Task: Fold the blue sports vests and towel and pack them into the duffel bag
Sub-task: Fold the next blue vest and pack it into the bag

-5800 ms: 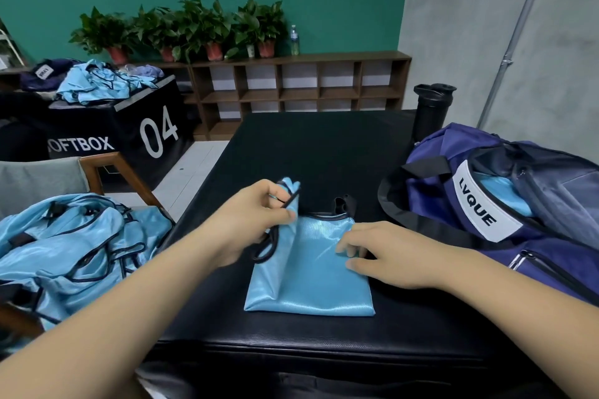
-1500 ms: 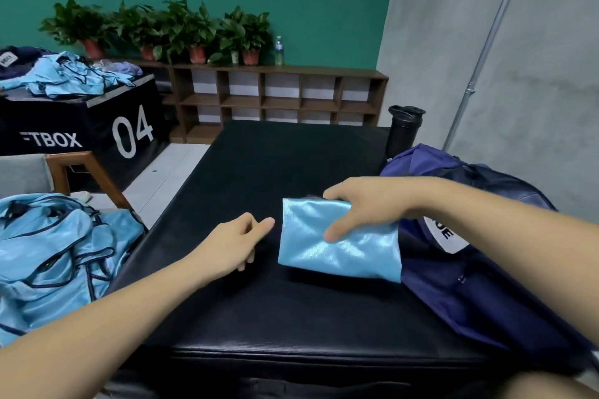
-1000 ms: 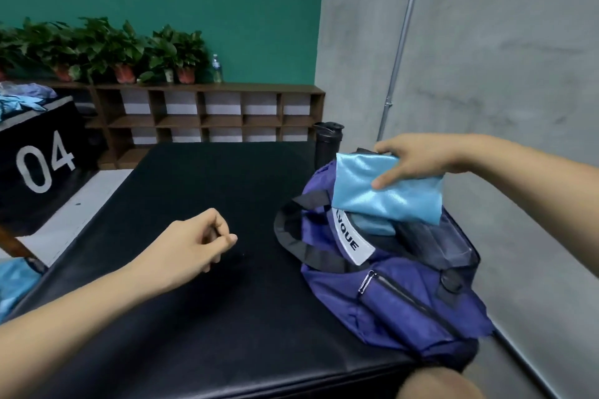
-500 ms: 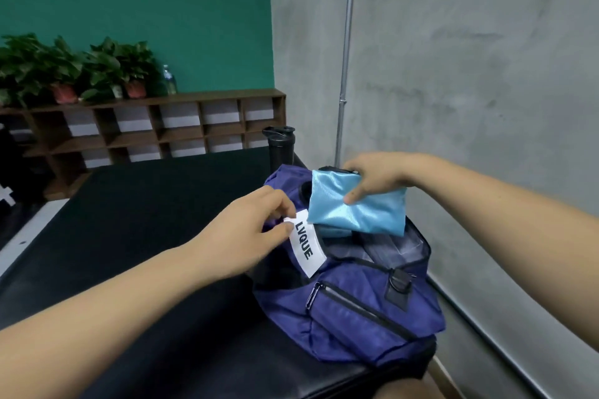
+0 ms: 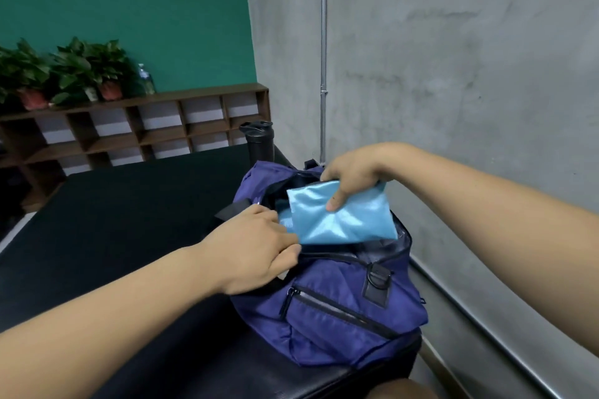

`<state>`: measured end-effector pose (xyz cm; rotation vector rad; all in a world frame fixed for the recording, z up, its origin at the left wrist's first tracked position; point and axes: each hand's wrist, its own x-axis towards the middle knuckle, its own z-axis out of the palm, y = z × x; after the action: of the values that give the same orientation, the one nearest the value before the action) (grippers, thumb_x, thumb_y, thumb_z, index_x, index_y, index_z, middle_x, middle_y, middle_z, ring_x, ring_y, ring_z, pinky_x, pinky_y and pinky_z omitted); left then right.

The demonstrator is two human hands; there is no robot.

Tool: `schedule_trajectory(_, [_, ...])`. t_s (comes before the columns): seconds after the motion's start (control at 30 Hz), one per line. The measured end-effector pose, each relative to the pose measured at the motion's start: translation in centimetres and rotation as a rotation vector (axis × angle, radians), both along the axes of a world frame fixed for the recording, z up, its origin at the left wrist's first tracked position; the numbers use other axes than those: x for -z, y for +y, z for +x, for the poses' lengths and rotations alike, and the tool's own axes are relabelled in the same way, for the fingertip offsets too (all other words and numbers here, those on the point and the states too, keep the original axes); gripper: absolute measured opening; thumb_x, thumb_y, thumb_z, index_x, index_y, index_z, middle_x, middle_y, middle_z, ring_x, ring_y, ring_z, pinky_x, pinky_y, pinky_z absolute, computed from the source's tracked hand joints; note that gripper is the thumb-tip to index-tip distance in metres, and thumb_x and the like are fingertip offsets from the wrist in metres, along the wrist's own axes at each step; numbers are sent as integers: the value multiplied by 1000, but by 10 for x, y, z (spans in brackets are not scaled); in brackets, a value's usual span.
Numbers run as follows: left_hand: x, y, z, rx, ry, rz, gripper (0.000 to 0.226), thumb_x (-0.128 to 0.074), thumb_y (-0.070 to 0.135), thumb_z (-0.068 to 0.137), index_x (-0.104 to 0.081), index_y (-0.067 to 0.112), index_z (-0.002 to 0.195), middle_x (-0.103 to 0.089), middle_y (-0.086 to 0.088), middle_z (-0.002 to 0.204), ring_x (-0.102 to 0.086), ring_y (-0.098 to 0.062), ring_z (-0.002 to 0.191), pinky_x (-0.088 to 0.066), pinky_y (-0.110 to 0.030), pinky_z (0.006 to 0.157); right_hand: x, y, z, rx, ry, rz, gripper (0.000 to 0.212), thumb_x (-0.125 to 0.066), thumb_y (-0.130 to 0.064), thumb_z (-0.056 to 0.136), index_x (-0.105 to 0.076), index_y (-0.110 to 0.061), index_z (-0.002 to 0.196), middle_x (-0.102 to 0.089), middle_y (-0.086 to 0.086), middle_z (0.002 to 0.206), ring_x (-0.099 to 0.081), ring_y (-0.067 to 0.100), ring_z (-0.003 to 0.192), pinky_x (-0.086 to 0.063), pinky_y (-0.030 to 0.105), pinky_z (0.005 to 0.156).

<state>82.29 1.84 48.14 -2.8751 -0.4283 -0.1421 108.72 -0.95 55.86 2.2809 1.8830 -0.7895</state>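
Note:
A purple duffel bag [image 5: 340, 311] lies on the right end of the black padded table [image 5: 123, 204], its top open. My right hand [image 5: 353, 172] grips a folded shiny blue vest [image 5: 343, 217] by its upper edge, thumb on its front, and the vest sits partly in the bag's opening. My left hand [image 5: 256, 249] grips the near rim of the opening and covers the white label. More light blue fabric [image 5: 285, 223] shows inside the bag beneath the vest.
A black bottle [image 5: 257, 139] stands just behind the bag. A grey concrete wall with a metal pipe [image 5: 323, 52] runs close along the table's right side. A wooden shelf [image 5: 146, 129] with potted plants [image 5: 74, 71] lines the far green wall.
My right hand has lowered the folded vest further into the bag's opening. My left hand has slid from the label to the rim and spread the opening. The view has turned right.

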Motion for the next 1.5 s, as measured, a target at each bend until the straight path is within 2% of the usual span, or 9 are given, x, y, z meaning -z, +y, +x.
schedule_trajectory(0.33, [-10, -2, -15, -191, 54, -11, 45, -16, 52, 105, -48, 29, 83, -58, 4, 75, -53, -20, 78, -44, -35, 96, 74, 35, -36, -169, 125, -84, 28, -80, -43, 95, -73, -33, 120, -71, -15, 99, -70, 22, 104, -57, 38, 89])
schedule_trajectory(0.4, [-12, -3, -2, -238, 23, -70, 32, -27, 51, 100, -48, 30, 87, -63, 2, 79, -60, -23, 78, -53, -41, 85, 90, 39, -41, -245, -49, 18, 49, -79, -51, 92, -68, -29, 134, -56, -22, 89, -59, 19, 99, -48, 35, 86])
schedule_trajectory(0.57, [-15, 0, 40, -332, 108, -291, 30, -47, 38, 105, -58, 29, 131, -68, -2, 120, -63, -26, 106, -52, -38, 84, 88, 26, -39, -311, -138, 348, 18, -70, -15, 91, -63, -30, 84, -61, -15, 79, -62, 20, 85, -47, 33, 71])
schedule_trajectory(0.73, [-10, 1, 74, -333, 390, -388, 61, -45, 35, 111, -24, 39, 167, -55, -13, 155, -51, -34, 138, -40, -37, 104, 75, 9, 1, -107, -268, 822, 27, -68, -22, 87, -61, -24, 112, -58, 1, 110, -59, 28, 105, -53, 44, 87])
schedule_trajectory(0.87, [-5, -4, 85, -388, 499, -439, 66, -41, 46, 114, -4, 44, 169, -29, -6, 174, -29, -33, 158, -27, -41, 122, 81, -2, 36, 197, -369, 541, 63, -72, -50, 91, -48, -14, 137, -59, 13, 128, -61, 39, 115, -52, 43, 85])
schedule_trajectory(1.03, [3, -5, 92, -426, 531, -479, 62, -35, 50, 115, -3, 47, 168, -17, -6, 178, -20, -33, 162, -21, -46, 126, 86, -4, 48, 199, -216, 430, 16, -62, -27, 99, -64, -12, 104, -71, 16, 114, -66, 37, 103, -45, 34, 74])
schedule_trajectory(1.13, [10, 0, 96, -439, 542, -486, 61, -32, 51, 115, -2, 49, 168, -14, -5, 178, -17, -33, 163, -17, -48, 128, 68, -5, 39, 211, -130, 560, 17, -59, -21, 95, -59, -11, 81, -67, 13, 87, -64, 34, 84, -41, 34, 61])
schedule_trajectory(1.27, [23, 5, 105, -436, 545, -469, 60, -29, 47, 116, 0, 46, 168, -15, -7, 178, -19, -34, 162, -17, -48, 129, 49, -4, 25, 290, 47, 667, 22, -64, -22, 93, -67, 0, 90, -69, 20, 82, -53, 24, 65, -40, 32, 55])
schedule_trajectory(1.5, [27, -1, 102, -399, 475, -413, 60, -30, 48, 115, -6, 40, 170, -22, -9, 176, -24, -36, 160, -22, -47, 128, 88, -11, 12, 240, -2, 494, 13, -71, -23, 94, -67, -10, 93, -73, 11, 96, -69, 31, 90, -48, 34, 66])
